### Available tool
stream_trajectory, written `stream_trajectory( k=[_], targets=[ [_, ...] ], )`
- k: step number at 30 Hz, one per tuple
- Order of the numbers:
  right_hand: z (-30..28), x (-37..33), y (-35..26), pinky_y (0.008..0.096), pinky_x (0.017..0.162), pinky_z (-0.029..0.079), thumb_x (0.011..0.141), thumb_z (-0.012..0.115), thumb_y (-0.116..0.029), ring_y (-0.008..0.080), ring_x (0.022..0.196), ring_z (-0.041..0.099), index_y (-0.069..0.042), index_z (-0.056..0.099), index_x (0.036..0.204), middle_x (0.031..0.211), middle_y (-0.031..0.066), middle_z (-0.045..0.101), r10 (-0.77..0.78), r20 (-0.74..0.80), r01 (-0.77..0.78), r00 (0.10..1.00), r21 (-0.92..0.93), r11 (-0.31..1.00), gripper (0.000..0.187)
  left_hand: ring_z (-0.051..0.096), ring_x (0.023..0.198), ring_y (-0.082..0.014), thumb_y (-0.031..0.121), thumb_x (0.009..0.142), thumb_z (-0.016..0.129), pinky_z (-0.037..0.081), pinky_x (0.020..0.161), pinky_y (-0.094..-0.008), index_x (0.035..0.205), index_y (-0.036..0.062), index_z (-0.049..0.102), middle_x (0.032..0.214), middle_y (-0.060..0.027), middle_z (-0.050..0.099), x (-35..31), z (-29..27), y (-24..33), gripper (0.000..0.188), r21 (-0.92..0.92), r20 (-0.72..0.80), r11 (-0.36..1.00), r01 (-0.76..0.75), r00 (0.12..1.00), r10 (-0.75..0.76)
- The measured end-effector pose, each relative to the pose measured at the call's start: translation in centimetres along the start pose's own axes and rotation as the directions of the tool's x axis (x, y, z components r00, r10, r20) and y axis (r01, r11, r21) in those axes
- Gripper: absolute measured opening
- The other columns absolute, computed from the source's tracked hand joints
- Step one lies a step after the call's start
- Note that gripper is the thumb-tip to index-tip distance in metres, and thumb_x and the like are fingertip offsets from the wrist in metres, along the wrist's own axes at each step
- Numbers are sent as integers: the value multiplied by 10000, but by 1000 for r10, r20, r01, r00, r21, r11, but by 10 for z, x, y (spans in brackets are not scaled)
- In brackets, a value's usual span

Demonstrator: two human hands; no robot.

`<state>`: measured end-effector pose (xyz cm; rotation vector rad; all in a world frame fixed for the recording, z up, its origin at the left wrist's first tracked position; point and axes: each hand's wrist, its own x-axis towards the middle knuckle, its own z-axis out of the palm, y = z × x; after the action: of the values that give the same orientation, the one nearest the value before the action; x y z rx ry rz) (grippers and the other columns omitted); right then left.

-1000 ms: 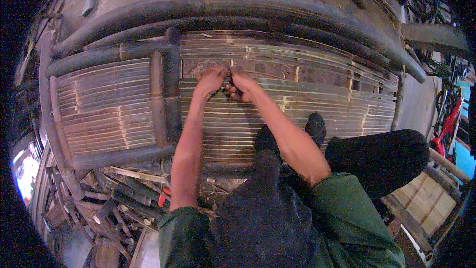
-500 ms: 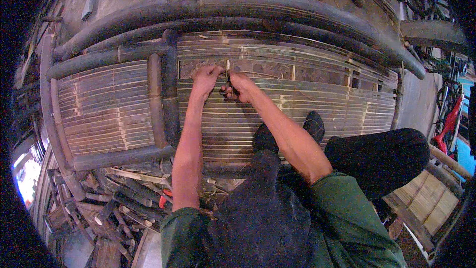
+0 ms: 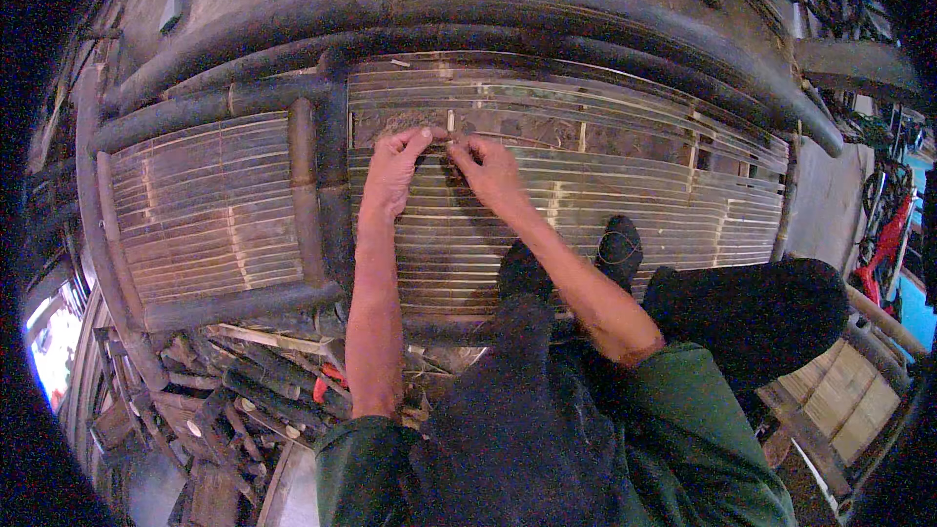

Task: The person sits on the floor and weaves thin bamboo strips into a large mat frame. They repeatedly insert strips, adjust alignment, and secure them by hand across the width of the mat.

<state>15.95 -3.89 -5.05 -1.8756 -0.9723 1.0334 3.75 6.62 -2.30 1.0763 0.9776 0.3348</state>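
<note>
A panel of narrow bamboo slats point(image 3: 625, 197) lies in front of me, with a long gap between slats in its far part. Over that gap both my hands meet, around a short pale crosspiece point(image 3: 451, 121). My left hand point(image 3: 395, 164) is closed, thumb and forefinger pressed together just left of the crosspiece. On its right side my right hand point(image 3: 496, 174) pinches with thumb and fingertips close to the slat edge. Whatever thin thing lies between the fingertips is too small to make out. Dark soil-coloured ground shows through the gap.
Thick dark bamboo poles point(image 3: 576, 8) frame the panel along its far side. A smaller slatted panel point(image 3: 210, 215) adjoins on the left. Cut bamboo pieces point(image 3: 264, 385) are heaped at lower left. My dark-clad knee point(image 3: 752, 322) rests at right, and a foot point(image 3: 619, 249) stands on the slats.
My right hand has turned, its curled lower fingers now less visible, and its fingertips stay beside the crosspiece. The left hand has shifted only slightly.
</note>
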Motion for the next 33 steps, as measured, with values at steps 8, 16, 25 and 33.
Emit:
stream_trajectory(
  k=[8, 16, 25, 33],
  targets=[
    [-106, -31, -110, 273, 570, 430, 904, 551, -300, 76, 606, 532, -55, 612, 797, 628, 18, 589, -134, 873, 79, 468, 110, 991, 275, 591, 874, -139, 161, 857, 591, 469, 806, -327, 1032, 33, 648, 944, -138, 654, -13, -10, -19, 224, 709, 88, 617, -342, 911, 404],
    [-84, 8, -73, 295, 668, 513, 935, 462, -439, 143, 703, 591, -26, 586, 1033, 827, 79, 624, 137, 340, -316, 930, 557, 768, 442, 576, 758, -188, 209, 976, 418, 444, 906, -385, 780, 0, 582, 731, -70, 599, -69, 29, 33, 330, 213, -121, 877, -430, 879, 460],
    [4, 8, -34, 320, 618, 533, 964, 360, -447, 190, 673, 581, 25, 526, 1017, 809, 112, 591, 378, 666, -706, 643, 707, -43, 503, 356, 579, -105, 209, 987, 377, 354, 601, -283, 606, 71, 383, 584, 6, 390, -110, 63, 16, 405, -13, -399, 981, -194, 900, 173],
    [26, -11, 29, 244, 415, 356, 966, 409, -348, 128, 443, 381, -73, 510, 763, 569, 2, 419, -123, 711, -696, 692, 614, -373, 356, 373, 613, -93, 160, 963, 418, 386, 632, -260, 677, 41, 466, 626, 13, 440, -139, 90, -5, 314, 275, -385, 959, -73, 906, 179]
  ],
)
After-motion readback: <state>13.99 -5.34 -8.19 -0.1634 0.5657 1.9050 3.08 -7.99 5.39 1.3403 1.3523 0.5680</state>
